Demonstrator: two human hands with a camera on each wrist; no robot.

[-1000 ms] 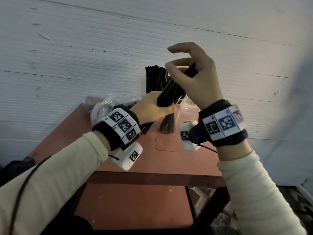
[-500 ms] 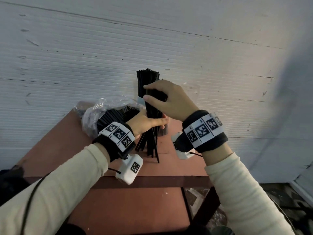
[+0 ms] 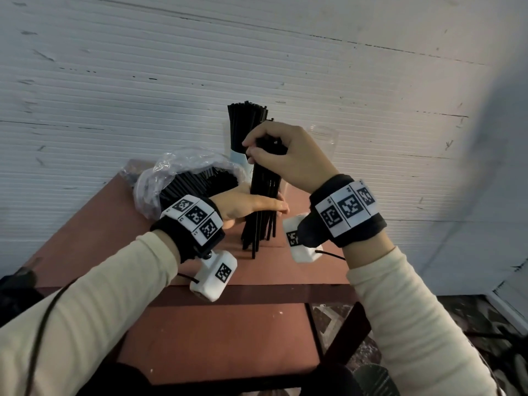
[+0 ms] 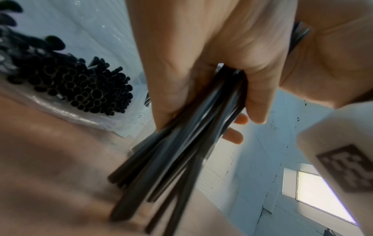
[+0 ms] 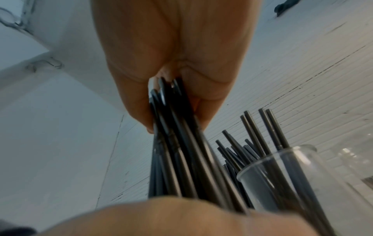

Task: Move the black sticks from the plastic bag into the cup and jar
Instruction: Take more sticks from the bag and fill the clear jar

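A bundle of black sticks [image 3: 263, 181] stands upright, its lower ends on the red-brown table [image 3: 94, 224]. My right hand [image 3: 265, 147] grips the bundle's top and my left hand [image 3: 257, 205] grips its middle, thumb across the front. The wrist views show the same holds: left hand [image 4: 201, 63] round the bundle [image 4: 181, 151], right hand [image 5: 171, 63] round the stick tops [image 5: 171, 111]. Behind the bundle a clear cup [image 3: 238, 158] holds several sticks [image 3: 247, 121]. A clear jar [image 3: 324, 138] stands to its right. The plastic bag [image 3: 177, 172] of sticks lies at the left.
A white ribbed wall [image 3: 143, 81] rises right behind the table. The table's front edge [image 3: 257, 292] lies below my wrists, with a lower red-brown surface [image 3: 214, 338] beneath it. In the right wrist view the cup [image 5: 262, 175] and jar [image 5: 353, 159] stand close beside the bundle.
The bundle was tilted and raised a second ago; it now stands upright with its ends on the table. My right hand has closed round its top.
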